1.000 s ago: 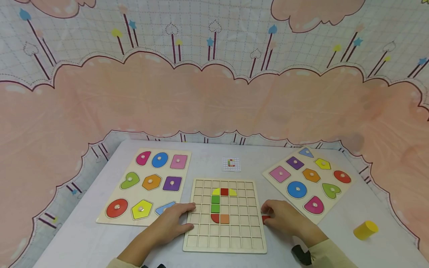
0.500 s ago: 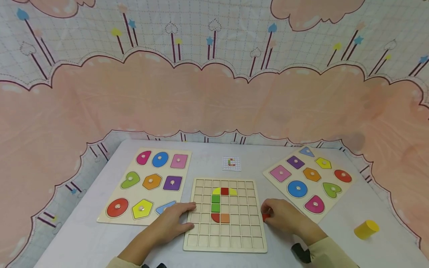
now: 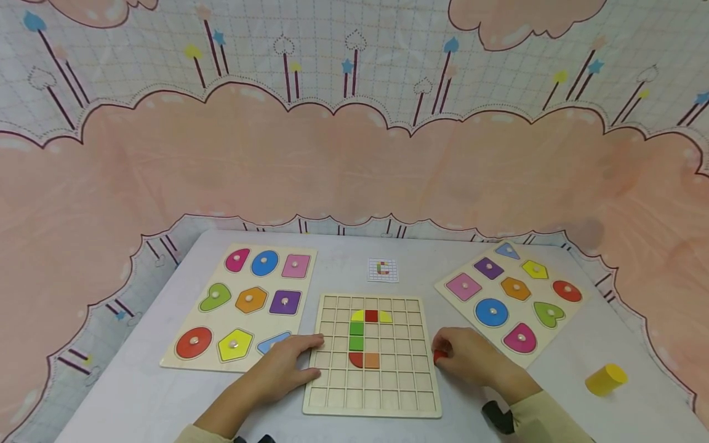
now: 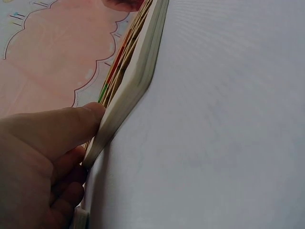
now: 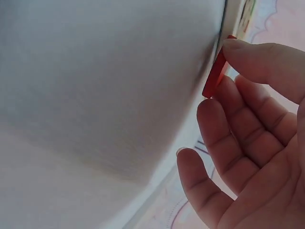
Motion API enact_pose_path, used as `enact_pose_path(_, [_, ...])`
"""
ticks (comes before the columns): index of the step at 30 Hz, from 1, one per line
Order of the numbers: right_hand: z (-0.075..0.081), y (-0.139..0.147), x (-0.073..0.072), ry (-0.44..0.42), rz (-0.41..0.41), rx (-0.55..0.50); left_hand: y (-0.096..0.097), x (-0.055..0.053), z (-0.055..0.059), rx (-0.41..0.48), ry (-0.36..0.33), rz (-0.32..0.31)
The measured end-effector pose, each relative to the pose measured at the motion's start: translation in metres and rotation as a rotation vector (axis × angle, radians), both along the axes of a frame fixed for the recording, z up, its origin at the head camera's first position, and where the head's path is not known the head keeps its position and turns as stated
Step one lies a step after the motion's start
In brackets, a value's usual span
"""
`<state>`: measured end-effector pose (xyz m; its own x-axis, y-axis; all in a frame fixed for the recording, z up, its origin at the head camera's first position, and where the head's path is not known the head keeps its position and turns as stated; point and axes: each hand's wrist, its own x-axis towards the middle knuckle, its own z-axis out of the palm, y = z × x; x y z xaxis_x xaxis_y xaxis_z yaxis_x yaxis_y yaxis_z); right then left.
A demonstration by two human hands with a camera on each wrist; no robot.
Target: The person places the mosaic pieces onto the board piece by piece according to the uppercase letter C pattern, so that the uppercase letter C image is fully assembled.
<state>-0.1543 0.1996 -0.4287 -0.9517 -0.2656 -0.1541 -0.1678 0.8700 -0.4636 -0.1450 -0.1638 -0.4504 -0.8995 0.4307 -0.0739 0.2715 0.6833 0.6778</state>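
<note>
My left hand (image 3: 277, 372) rests at the left side of a wooden grid board (image 3: 399, 394), thumb and forefinger spread along its edge. In the left wrist view the thumb (image 4: 78, 126) touches the board's rim. Several flat tiles sit in the grid: yellow rounded ones, a red square, green squares (image 3: 356, 336), a red quarter-round and an orange square (image 3: 372, 361). Beside the board's right edge, my right hand (image 3: 471, 357) pinches a small red tile (image 5: 217, 74) between thumb and fingers. Most of that tile is covered by the hand in the head view.
A knobbed shape puzzle board (image 3: 244, 326) lies to the left, partly under the left hand. Another puzzle board (image 3: 493, 283) lies angled at the right. A small pattern card (image 3: 383, 270) lies behind the grid board. A yellow cylinder (image 3: 605, 379) is at far right.
The red tile has shifted slightly in the right hand's fingers, and its visible shape changes. The left hand and the board stay in place.
</note>
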Motion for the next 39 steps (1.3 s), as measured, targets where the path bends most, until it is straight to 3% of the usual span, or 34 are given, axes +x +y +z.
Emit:
enact_pose_path(5, [0.007, -0.006, 0.000, -0.017, -0.008, -0.029, 0.000, 0.001, 0.000, 0.004, -0.010, 0.000])
enact_pose_path(23, [0.009, -0.041, 0.001, 0.006, 0.161, -0.120, 0.000, 0.001, -0.002, 0.004, 0.001, 0.003])
enact_pose_path(39, [0.007, -0.068, -0.002, 0.033, 0.226, -0.042, 0.000, 0.000, -0.002, 0.001, 0.003, 0.001])
